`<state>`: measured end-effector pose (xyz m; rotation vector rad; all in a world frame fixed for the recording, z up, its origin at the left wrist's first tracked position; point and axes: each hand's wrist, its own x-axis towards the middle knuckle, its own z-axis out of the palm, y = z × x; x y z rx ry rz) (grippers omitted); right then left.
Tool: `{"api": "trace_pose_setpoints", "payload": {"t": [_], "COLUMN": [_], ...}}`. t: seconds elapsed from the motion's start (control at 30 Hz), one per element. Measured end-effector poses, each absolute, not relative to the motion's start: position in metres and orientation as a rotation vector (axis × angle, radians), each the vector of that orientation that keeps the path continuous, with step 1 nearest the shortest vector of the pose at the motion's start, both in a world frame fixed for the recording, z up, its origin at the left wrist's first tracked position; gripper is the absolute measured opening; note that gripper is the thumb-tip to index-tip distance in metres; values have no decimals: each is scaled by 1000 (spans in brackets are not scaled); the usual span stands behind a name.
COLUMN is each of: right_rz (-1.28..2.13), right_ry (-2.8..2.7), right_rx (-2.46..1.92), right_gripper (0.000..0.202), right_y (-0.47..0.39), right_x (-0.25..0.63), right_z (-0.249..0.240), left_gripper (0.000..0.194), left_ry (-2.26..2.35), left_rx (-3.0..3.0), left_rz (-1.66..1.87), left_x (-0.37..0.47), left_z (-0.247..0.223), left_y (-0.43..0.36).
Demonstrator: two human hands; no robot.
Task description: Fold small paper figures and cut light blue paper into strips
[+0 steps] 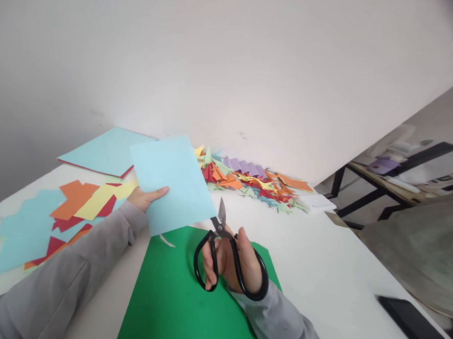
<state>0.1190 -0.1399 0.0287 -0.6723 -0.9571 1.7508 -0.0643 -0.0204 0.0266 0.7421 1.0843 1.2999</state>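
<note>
A light blue sheet of paper (171, 185) is held up by my left hand (146, 197), thumb on its front face and the other fingers hidden behind it. My right hand (232, 258) has its fingers through the black handles of a pair of scissors (220, 228). The blades are parted and point upward at the sheet's lower right corner; whether they touch the paper I cannot tell. Below both hands lies a large green sheet (188, 299), with a thin white paper sliver (167, 241) near its top edge.
Coloured paper scraps (78, 199) spread over the left of the white table (313, 266). A blue stack of sheets (102, 151) lies behind them. Folded paper pieces (250, 181) heap along the wall. A dark phone-like slab (410, 317) lies at the right edge, a shelf (388, 180) beyond.
</note>
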Motion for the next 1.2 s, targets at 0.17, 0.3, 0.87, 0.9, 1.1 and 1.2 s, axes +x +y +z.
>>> {"api": "trace_pose_setpoints", "payload": {"t": [0.17, 0.3, 0.87, 0.9, 1.1, 1.2], "right_rz": [1775, 1769, 1819, 1826, 1899, 1873], "right_ry": [-970, -980, -912, -905, -996, -995], "right_rx": [-663, -719, -694, -681, -584, -566], "right_gripper": [61, 70, 74, 73, 73, 71], "right_y": [-140, -137, -143, -143, -142, -142], "right_x": [118, 120, 114, 114, 115, 114], "right_z": [26, 24, 37, 37, 33, 33], "left_gripper": [52, 42, 50, 51, 58, 65], "left_ry": [1152, 1221, 1103, 1100, 1061, 1031], "left_rx": [795, 818, 784, 798, 801, 812], "left_rz": [1363, 1353, 1421, 1425, 1433, 1441], "left_x": [-63, -64, -68, -68, -65, -63], "left_z": [26, 26, 32, 33, 30, 31], "left_y": [-20, -20, -19, -19, -21, -23]}}
